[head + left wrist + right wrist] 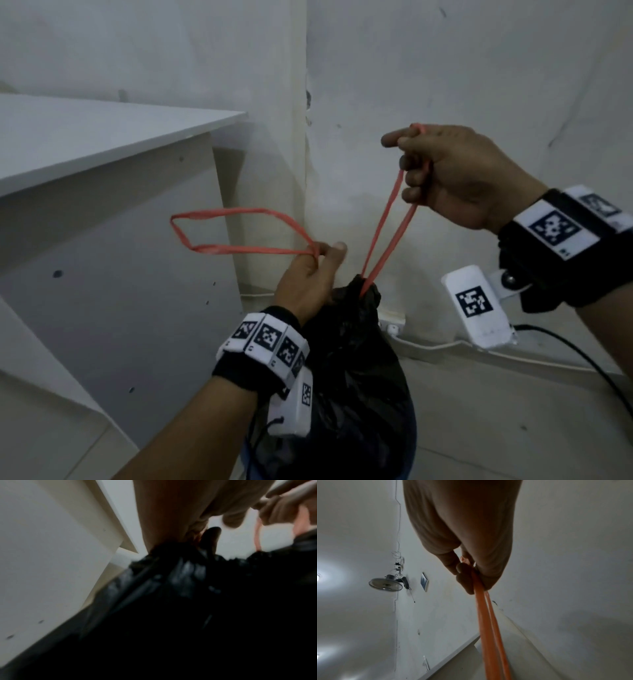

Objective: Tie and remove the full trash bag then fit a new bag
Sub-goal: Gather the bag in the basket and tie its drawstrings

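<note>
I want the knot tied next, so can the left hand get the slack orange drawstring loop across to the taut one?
Probably yes: the left hand pinches the slack orange drawstring loop, with open air between it and the taut loop.

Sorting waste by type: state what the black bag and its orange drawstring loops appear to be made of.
Black gathered trash bag: thin plastic film, seemingly; it crinkles with faint glossy highlights.
Orange flat drawstring loops: probably plastic ribbon; flat, slightly creased, semi-matte, pulled taut under the right hand.
</note>
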